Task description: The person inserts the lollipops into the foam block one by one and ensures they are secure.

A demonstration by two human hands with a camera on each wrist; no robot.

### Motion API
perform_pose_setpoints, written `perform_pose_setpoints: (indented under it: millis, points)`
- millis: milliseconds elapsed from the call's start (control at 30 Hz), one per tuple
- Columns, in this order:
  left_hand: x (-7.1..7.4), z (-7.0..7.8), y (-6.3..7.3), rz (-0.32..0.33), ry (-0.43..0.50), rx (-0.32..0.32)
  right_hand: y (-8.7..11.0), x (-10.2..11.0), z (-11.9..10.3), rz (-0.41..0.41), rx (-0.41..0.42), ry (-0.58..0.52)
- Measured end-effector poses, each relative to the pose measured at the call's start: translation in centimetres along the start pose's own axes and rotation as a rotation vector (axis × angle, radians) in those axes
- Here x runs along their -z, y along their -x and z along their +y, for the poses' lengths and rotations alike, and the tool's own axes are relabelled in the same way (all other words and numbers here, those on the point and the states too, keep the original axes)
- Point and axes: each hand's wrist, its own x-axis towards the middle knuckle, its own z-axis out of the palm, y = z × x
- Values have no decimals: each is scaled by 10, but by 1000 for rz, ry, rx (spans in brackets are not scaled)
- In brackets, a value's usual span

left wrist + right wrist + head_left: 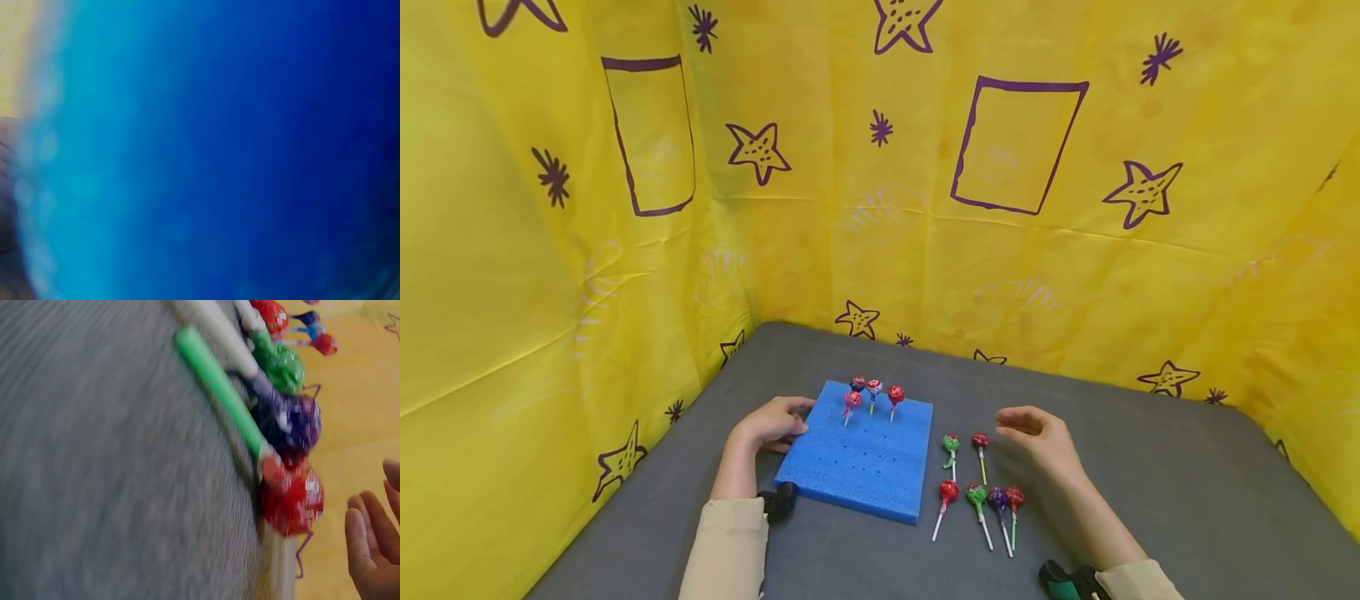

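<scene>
My left hand grips the left edge of a flat blue foam block, its fingertips at the rim. Several wrapped lollipops stand upright in holes towards the block's far side, among them a red one and a pink one. To the right, my right hand hovers with fingers loosely bent and thumb apart, holding nothing. Nearest to it lies a dark red lollipop on a yellow stick. In the right wrist view, a red lollipop with a green stick lies beside a purple one.
More lollipops lie on the grey table right of the block, including a green one and a red one. Bare holes dot the block's near half. Yellow cloth walls surround the table. Blurred blue foam fills the left wrist view.
</scene>
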Motion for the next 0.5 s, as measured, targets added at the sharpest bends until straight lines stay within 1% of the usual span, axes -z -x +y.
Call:
perform_pose_setpoints:
  millis: [100,267,500]
  points:
    - [1,-1,0,-9,-4,-14,0,6,5,-47,-11,25]
    - [1,-1,0,-12,-1,-12,1,11,13,-123,-9,50]
    - [2,-3,1,-12,9,-27,-3,12,20,-171,-6,57]
